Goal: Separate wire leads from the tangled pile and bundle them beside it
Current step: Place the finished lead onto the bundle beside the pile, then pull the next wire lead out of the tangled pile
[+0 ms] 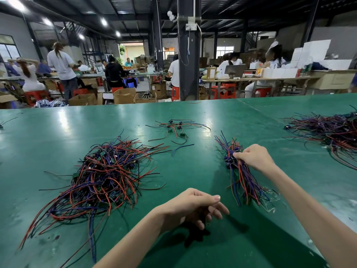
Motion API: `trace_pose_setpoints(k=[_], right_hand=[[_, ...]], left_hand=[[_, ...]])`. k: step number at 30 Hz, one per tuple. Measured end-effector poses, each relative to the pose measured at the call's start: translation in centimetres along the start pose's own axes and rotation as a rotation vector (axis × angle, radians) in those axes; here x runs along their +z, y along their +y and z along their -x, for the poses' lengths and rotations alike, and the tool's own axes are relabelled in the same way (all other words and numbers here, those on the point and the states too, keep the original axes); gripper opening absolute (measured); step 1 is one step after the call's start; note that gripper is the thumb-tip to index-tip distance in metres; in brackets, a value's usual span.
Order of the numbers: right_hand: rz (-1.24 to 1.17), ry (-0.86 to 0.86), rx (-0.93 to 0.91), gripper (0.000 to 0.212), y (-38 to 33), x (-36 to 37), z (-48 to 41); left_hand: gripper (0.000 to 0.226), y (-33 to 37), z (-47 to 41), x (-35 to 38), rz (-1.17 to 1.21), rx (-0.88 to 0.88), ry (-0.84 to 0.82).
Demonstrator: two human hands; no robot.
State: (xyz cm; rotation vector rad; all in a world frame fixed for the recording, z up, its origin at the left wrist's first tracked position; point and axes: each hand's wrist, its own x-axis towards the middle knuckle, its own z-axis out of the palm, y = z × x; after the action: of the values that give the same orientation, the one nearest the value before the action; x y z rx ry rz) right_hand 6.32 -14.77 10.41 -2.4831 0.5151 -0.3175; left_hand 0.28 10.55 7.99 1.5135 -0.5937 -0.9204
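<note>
Wires (pixel 100 178) sit in a messy pile on the green table (pixel 193 113). Her right hand (pixel 255 157) pinches the neat bundle (pixel 241 171) beside it, keeping it together. Her left hand (pixel 193 206) hangs loose, holding nothing.

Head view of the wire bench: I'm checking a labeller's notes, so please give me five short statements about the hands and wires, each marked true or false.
1. The right hand grips the bundle of leads. True.
2. The left hand holds a red wire. False: it holds nothing, its fingers loosely curled above the table.
3. The tangled pile lies left of the bundle of leads. True.
4. The table top is grey. False: it is green.
5. A few loose leads lie farther from the person than the tangled pile. True.
</note>
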Motion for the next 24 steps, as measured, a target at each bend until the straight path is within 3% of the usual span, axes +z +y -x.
trace_pose_setpoints(k=[3, 9, 13, 16, 18, 21, 24], right_hand=[[0.117, 0.095, 0.017, 0.054, -0.1, 0.2, 0.3], [0.348, 0.275, -0.026, 0.049, -1.5, 0.3, 1.8], [0.354, 0.501, -0.253, 0.032, -3.2, 1.1, 3.5], [0.285, 0.505, -0.391, 0.023, -4.4, 2.8, 5.2], [0.273, 0.458, -0.479, 0.020, -4.9, 4.3, 6.5], [0.312, 0.412, -0.623, 0.023, -5.1, 6.5, 8.0], [0.359, 0.385, -0.689, 0.029, -5.0, 8.1, 8.8]], left_hand=[[0.026, 0.2, 0.1, 0.0, -0.039, 0.052, 0.088], [0.019, 0.3, -0.4, 0.0, -0.274, 0.209, 0.535], [0.019, -0.3, -0.4, -0.6, -0.903, 0.330, 0.852], [0.020, -0.5, -0.1, -1.2, -1.221, 0.361, 0.975], [0.009, 0.0, 0.2, -1.7, -1.346, 0.396, 1.019], [0.007, 1.0, 0.6, -2.6, -1.414, 0.490, 1.168], [0.011, 2.2, 1.4, -3.9, -1.393, 0.475, 1.326]])
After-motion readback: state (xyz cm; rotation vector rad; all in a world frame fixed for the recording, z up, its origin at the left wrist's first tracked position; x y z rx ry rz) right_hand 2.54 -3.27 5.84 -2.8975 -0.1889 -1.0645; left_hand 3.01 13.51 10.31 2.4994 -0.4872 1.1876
